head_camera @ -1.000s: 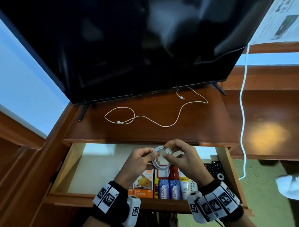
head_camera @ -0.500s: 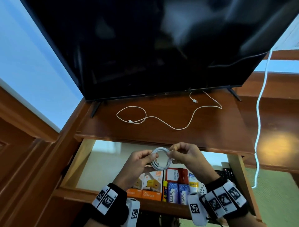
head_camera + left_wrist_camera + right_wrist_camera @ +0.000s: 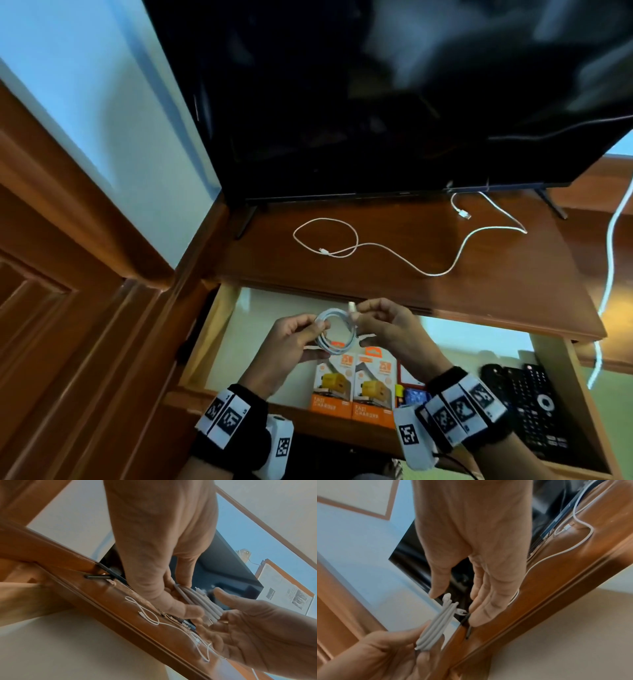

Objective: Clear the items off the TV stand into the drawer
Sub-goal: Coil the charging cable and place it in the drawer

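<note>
A coiled white cable (image 3: 337, 329) hangs over the open drawer (image 3: 239, 346). My left hand (image 3: 317, 330) pinches the coil's left side between thumb and fingers (image 3: 181, 609). My right hand (image 3: 356, 318) is at the coil's right side with straight fingers (image 3: 481, 609). Its thumb tip touches the plug end (image 3: 447, 597), and nothing is clasped. A second white cable (image 3: 376, 245) lies loose in curves on the wooden TV stand (image 3: 513, 281), under the television (image 3: 376, 102).
In the drawer are two orange charger boxes (image 3: 334, 387), small packets behind my right wrist and black remotes (image 3: 537, 404) at the right. Its left half shows bare floor. A thick white cord (image 3: 609, 260) hangs beside the stand at right. Wooden panelling (image 3: 68, 308) stands left.
The view has swung left and down. Both hands have sunk a little over the drawer. My right hand has let go its pinch on the coil and straightened its fingers.
</note>
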